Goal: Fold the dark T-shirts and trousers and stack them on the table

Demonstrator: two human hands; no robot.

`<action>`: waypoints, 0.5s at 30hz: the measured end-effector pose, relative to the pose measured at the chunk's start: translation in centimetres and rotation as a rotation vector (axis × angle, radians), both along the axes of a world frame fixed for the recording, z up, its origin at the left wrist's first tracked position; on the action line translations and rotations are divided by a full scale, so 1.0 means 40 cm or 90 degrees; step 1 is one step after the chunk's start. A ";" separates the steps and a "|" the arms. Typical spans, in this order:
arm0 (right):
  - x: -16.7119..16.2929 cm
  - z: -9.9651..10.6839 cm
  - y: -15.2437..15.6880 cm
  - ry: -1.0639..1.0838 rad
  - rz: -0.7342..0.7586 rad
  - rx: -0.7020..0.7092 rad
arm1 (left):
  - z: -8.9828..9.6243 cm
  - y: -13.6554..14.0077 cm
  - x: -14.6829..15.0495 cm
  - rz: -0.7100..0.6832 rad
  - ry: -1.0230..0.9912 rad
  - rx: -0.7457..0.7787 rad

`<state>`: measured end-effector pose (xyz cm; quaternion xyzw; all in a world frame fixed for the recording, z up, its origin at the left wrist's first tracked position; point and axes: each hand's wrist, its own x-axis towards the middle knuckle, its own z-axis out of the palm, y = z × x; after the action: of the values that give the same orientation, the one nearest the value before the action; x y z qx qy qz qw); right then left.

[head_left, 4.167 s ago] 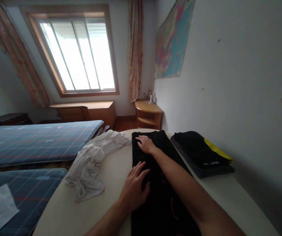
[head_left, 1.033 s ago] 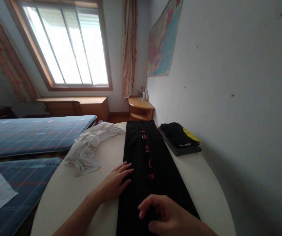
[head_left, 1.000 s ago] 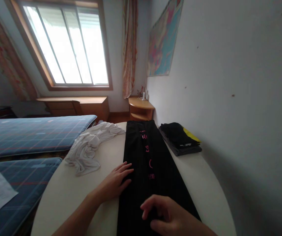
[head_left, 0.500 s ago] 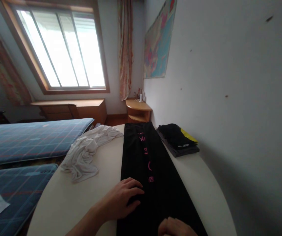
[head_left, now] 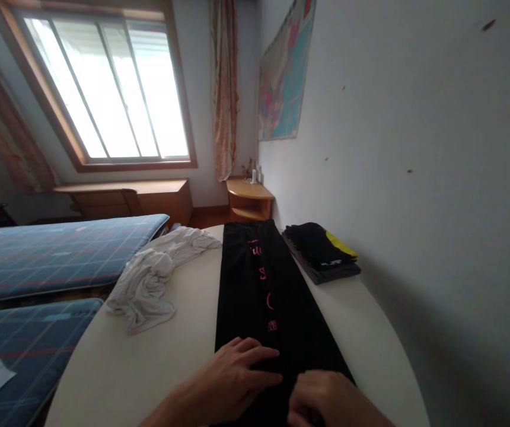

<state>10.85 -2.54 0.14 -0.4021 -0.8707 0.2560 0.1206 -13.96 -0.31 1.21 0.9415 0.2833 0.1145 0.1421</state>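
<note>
A long black garment with pink lettering (head_left: 246,296), which looks like folded trousers, lies flat along the middle of the table. My left hand (head_left: 239,379) rests on its near part, palm down, with fingers stretched out and apart. Just to the right, my right hand (head_left: 326,397) is curled closed over the near right part of the garment. Its fingertips are turned under, so whether they pinch the cloth is hidden. The near end of the garment runs out of view below.
On the round white table (head_left: 370,338), a crumpled white cloth (head_left: 152,279) lies to the left and a stack of folded dark clothes (head_left: 321,252) to the right. Blue plaid mattresses (head_left: 59,255) border the table's left side; a wall (head_left: 415,118) stands close on the right.
My left hand has slid right and nearer to me over the black garment. My right hand has moved up further into view, and the two hands are closer together.
</note>
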 end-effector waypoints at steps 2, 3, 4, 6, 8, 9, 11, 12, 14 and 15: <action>-0.003 0.073 0.048 -0.009 -0.085 -0.005 | -0.007 -0.004 0.014 -0.016 0.007 0.019; -0.004 0.100 0.078 -0.017 -0.095 -0.007 | -0.011 -0.005 0.020 -0.022 0.005 0.026; -0.006 0.119 0.112 -0.032 -0.113 0.011 | -0.014 -0.005 0.026 -0.028 0.004 0.028; -0.012 0.128 0.181 -0.083 -0.146 0.058 | -0.017 -0.006 0.035 -0.040 0.002 0.025; -0.018 0.104 0.240 -0.113 -0.196 0.080 | -0.015 -0.007 0.042 -0.046 0.002 0.019; -0.019 0.086 0.263 -0.117 -0.221 0.078 | -0.014 -0.008 0.045 -0.045 0.003 0.016; -0.016 0.048 0.293 -0.091 -0.234 0.067 | -0.011 -0.010 0.047 -0.038 0.002 0.011; -0.011 0.032 0.301 -0.069 -0.230 0.057 | -0.010 -0.011 0.047 -0.032 0.000 0.007; 0.005 0.011 0.307 -0.011 -0.213 0.037 | -0.008 -0.012 0.048 -0.020 -0.007 -0.007; 0.015 0.006 0.308 0.020 -0.207 0.029 | -0.008 -0.012 0.049 -0.015 -0.010 -0.015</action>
<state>11.44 9.78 0.37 -0.5308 -0.7977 0.2199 0.1832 -11.99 -0.79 0.91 0.9421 0.2723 0.1171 0.1568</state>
